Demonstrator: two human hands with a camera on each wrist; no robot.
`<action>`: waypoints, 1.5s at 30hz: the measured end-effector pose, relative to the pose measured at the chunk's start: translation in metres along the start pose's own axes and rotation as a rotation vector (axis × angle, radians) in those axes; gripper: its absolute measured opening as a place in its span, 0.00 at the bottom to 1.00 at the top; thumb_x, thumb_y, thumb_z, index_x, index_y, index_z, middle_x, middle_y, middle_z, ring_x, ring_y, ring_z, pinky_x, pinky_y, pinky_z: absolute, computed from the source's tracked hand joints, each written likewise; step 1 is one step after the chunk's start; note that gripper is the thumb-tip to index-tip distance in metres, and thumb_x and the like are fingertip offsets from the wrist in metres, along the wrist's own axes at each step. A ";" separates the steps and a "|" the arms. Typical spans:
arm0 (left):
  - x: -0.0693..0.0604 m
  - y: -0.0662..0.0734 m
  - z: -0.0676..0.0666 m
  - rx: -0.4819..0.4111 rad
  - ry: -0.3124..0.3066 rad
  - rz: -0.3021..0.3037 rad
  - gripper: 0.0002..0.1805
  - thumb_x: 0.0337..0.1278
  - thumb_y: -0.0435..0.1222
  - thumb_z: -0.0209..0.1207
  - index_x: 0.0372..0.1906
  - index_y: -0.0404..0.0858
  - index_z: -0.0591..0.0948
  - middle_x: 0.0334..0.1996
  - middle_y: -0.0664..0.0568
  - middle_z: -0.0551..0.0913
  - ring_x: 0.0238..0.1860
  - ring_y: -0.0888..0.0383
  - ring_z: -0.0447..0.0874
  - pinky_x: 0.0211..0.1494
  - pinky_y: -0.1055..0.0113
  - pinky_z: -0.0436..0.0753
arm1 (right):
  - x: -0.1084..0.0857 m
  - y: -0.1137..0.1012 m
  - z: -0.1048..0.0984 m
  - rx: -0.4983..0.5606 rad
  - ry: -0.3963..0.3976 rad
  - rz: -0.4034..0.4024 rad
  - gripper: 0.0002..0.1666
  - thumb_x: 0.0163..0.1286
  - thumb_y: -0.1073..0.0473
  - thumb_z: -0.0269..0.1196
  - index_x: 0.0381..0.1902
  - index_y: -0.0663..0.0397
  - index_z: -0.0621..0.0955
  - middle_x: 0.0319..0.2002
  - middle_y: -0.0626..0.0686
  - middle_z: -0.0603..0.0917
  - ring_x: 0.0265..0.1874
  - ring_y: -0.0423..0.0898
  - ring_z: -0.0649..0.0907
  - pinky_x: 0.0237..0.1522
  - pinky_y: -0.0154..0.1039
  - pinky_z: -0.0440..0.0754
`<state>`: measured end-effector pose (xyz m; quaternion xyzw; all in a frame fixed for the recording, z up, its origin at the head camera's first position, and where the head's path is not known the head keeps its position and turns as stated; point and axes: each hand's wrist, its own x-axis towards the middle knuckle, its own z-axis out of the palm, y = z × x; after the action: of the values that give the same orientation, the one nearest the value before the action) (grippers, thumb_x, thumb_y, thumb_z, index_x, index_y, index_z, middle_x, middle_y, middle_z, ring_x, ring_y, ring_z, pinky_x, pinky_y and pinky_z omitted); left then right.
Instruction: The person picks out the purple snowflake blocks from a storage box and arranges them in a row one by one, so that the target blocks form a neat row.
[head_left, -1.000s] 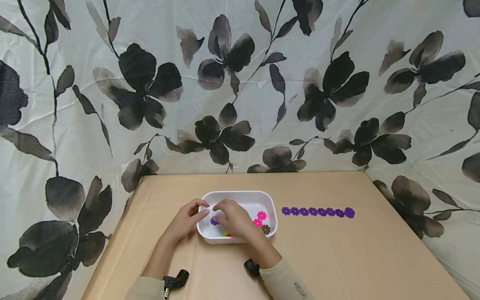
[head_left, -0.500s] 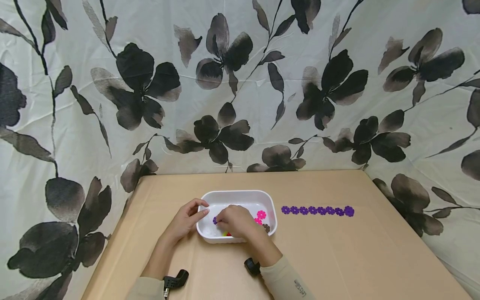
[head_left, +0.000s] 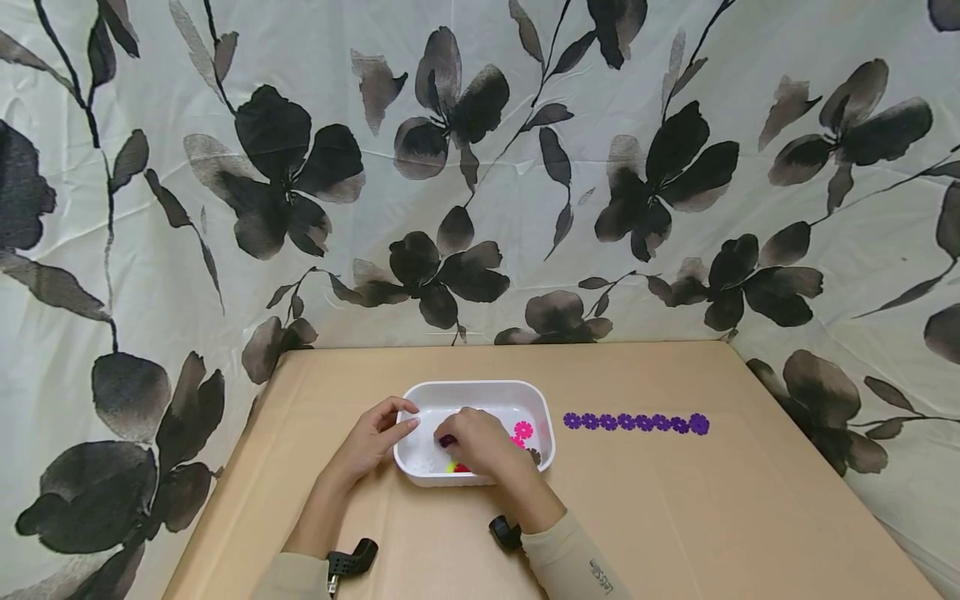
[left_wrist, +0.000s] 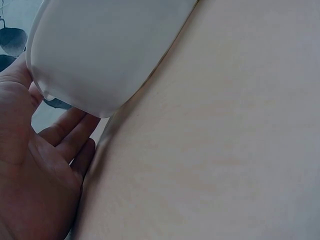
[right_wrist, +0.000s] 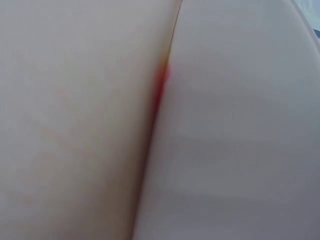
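A white plastic tray [head_left: 480, 388] holds small flower-shaped pieces. My left hand [head_left: 369, 443] grips the tray's left end, its thumb and index finger over the rim. In the left wrist view the other fingers [left_wrist: 75, 132] lie against the tray's outer wall [left_wrist: 105, 55]. Inside the tray, my right hand [head_left: 476, 442] pinches a dark purple flower piece [head_left: 447, 440]. To the right on the table, several purple flower pieces [head_left: 626, 422] lie in a straight row, the rightmost one larger. The right wrist view shows the tray's outer side [right_wrist: 230, 125], with no hand visible.
Pink flower pieces [head_left: 523, 430] and a brown one [head_left: 534, 456] lie at the tray's right; red and yellow pieces [head_left: 456, 468] are near its front wall. The light wooden table [head_left: 720, 500] ends at a flower-printed cloth [head_left: 555, 208].
My right hand has lowered its fingers onto the purple flower piece at the tray's left and picked it up, drawing slightly right. My left hand has stayed put.
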<state>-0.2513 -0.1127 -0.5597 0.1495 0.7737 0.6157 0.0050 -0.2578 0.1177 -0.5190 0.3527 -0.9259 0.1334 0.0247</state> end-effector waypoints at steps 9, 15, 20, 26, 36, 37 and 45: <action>0.001 -0.002 0.000 0.006 0.001 -0.009 0.15 0.71 0.40 0.65 0.56 0.40 0.80 0.56 0.42 0.80 0.54 0.52 0.79 0.54 0.70 0.78 | 0.000 0.002 0.001 0.006 -0.001 0.071 0.10 0.62 0.66 0.72 0.34 0.43 0.88 0.33 0.42 0.81 0.35 0.39 0.76 0.39 0.34 0.78; 0.000 -0.002 0.001 -0.003 0.000 -0.001 0.14 0.71 0.39 0.65 0.55 0.39 0.80 0.54 0.44 0.80 0.52 0.54 0.80 0.53 0.70 0.78 | -0.001 0.004 0.001 0.086 0.016 0.078 0.12 0.59 0.69 0.72 0.31 0.46 0.84 0.31 0.43 0.74 0.31 0.40 0.73 0.37 0.31 0.74; 0.000 -0.001 0.001 0.003 0.003 0.002 0.14 0.70 0.38 0.65 0.55 0.39 0.81 0.53 0.44 0.80 0.52 0.53 0.80 0.52 0.70 0.78 | -0.004 0.008 -0.004 0.185 0.052 0.027 0.08 0.63 0.68 0.71 0.31 0.49 0.87 0.30 0.43 0.77 0.30 0.38 0.75 0.38 0.29 0.77; 0.000 0.000 0.001 0.004 0.009 -0.014 0.14 0.70 0.39 0.66 0.55 0.39 0.81 0.54 0.43 0.81 0.53 0.52 0.79 0.52 0.70 0.78 | -0.015 0.024 -0.016 0.270 0.145 0.047 0.06 0.66 0.66 0.72 0.41 0.53 0.90 0.38 0.46 0.84 0.38 0.39 0.82 0.48 0.33 0.84; 0.002 -0.002 0.000 0.012 0.021 0.003 0.14 0.70 0.39 0.65 0.55 0.38 0.81 0.55 0.41 0.80 0.52 0.48 0.77 0.50 0.70 0.77 | -0.070 0.105 -0.052 0.346 0.508 0.144 0.10 0.67 0.74 0.68 0.44 0.60 0.89 0.44 0.52 0.84 0.44 0.48 0.86 0.48 0.42 0.88; 0.002 -0.003 0.000 0.011 0.022 0.003 0.14 0.70 0.38 0.65 0.55 0.38 0.81 0.55 0.41 0.80 0.52 0.48 0.77 0.50 0.70 0.78 | -0.078 0.115 -0.055 0.345 0.541 0.158 0.10 0.68 0.74 0.68 0.45 0.60 0.88 0.45 0.53 0.84 0.44 0.48 0.87 0.48 0.41 0.88; 0.003 -0.003 0.003 0.016 0.027 -0.003 0.14 0.70 0.39 0.65 0.55 0.39 0.81 0.55 0.42 0.79 0.54 0.48 0.76 0.51 0.70 0.78 | -0.170 0.199 -0.081 0.276 0.723 0.355 0.11 0.70 0.73 0.66 0.49 0.64 0.86 0.46 0.58 0.84 0.45 0.50 0.86 0.44 0.14 0.75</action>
<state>-0.2546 -0.1092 -0.5628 0.1399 0.7789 0.6113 -0.0057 -0.2660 0.3916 -0.5101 0.1181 -0.8774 0.3736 0.2770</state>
